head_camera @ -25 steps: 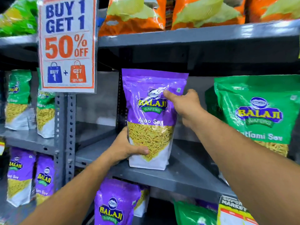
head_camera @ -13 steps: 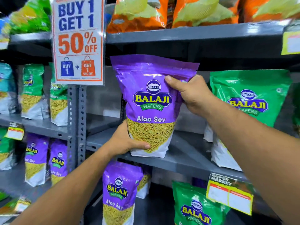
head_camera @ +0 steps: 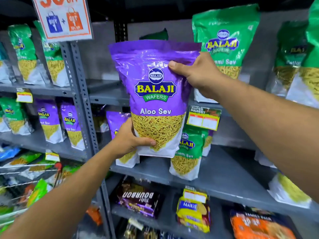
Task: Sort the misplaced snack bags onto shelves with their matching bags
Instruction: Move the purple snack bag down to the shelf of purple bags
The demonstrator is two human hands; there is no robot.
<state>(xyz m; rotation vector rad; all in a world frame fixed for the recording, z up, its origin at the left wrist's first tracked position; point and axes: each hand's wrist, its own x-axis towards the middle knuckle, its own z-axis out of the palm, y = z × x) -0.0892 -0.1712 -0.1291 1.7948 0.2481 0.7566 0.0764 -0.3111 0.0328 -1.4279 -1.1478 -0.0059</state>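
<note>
I hold a purple Aloo Sev bag (head_camera: 155, 94) upright in mid-air, in front of the shelves. My left hand (head_camera: 131, 140) grips its lower left corner, thumb across the front. My right hand (head_camera: 198, 73) grips its upper right edge. Behind the bag, on the lower shelf (head_camera: 224, 171), stand another purple bag (head_camera: 115, 125) and a green Ratlami Sev bag (head_camera: 188, 156). More green bags (head_camera: 226, 40) stand on the upper shelf (head_camera: 107, 96) to the right. Two purple bags (head_camera: 50, 118) stand in the left bay.
A grey perforated upright (head_camera: 79, 94) divides the two bays. A promo sign (head_camera: 63, 18) hangs at top left. Price tags (head_camera: 203, 118) clip to shelf edges. Biscuit packs (head_camera: 139, 199) lie on the bottom shelves. A wire basket (head_camera: 25, 183) with mixed packets sits at lower left.
The purple bag has come off the upper shelf toward me and lower, held by both hands. My view has tilted down, showing the lower shelves.
</note>
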